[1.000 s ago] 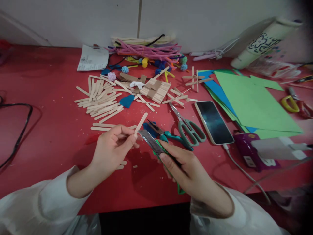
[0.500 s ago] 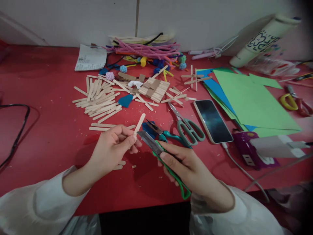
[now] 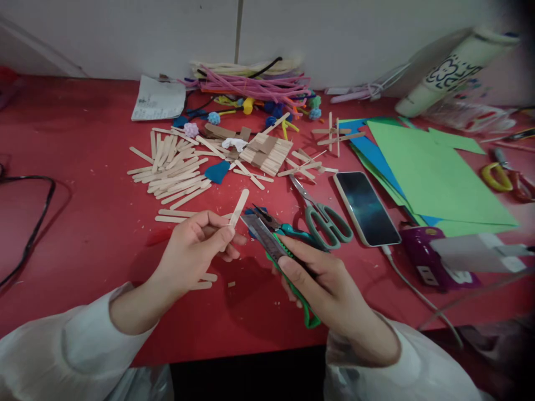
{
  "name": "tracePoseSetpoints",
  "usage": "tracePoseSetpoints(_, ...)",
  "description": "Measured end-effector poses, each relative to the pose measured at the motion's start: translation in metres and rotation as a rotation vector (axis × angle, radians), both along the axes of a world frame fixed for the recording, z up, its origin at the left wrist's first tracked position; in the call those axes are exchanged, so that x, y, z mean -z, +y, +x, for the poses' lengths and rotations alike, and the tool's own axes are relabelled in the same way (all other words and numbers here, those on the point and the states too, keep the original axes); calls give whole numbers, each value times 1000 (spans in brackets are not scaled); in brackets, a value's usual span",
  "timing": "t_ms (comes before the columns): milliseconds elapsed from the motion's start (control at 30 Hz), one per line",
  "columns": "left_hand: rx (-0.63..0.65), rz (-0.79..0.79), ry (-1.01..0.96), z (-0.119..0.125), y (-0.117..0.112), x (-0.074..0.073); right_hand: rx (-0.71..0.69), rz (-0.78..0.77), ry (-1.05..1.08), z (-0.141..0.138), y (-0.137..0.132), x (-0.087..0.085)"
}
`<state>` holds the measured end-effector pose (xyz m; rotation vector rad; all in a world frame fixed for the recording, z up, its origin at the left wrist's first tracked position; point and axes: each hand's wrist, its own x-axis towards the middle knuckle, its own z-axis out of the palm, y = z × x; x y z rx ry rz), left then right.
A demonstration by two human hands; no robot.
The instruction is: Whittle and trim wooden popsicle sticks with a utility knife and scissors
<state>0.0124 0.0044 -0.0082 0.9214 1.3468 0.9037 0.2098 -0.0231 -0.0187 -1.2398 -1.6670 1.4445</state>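
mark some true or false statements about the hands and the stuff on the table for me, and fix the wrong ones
1. The left hand pinches a wooden stick. True.
2. The right hand holds the grey-handled scissors. False: it holds a green cutter knife, and the scissors lie on the red table.
3. The phone has a white cable plugged into it. True.
4. The cutter knife has its blade fully hidden. False: the blade is exposed.
5. The light green paper lies left of the phone in the picture. False: it lies to the right.
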Motion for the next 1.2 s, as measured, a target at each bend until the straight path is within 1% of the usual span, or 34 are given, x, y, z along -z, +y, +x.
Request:
tracePoseSetpoints(67, -8, 11, 7, 0, 1, 1, -3, 92, -59, -1, 0, 0)
tracePoseSetpoints(167, -10, 24, 10, 0, 1, 3, -7, 141, -110, -1, 0, 0)
tracePoseSetpoints(300, 2, 35, 31, 0, 0, 4, -19, 133, -138, 0, 0, 3)
tracePoseSetpoints(500, 25, 93, 37, 0, -2, 5, -13, 130, -154, 0, -1, 4)
tracePoseSetpoints(700, -3, 108, 69, 0, -2, 7, -21, 110, -130, -1, 0, 2)
tracePoseSetpoints(900, 5, 140, 106, 0, -2, 8, -23, 83, -118, -2, 1, 2)
tracePoseSetpoints(1100, -3, 239, 186, 0, -5, 10, -27, 40, -97, -2, 1, 1)
tracePoseSetpoints(1200, -3, 221, 262, 1, -7, 10, -51, 36, -95, -1, 0, 0)
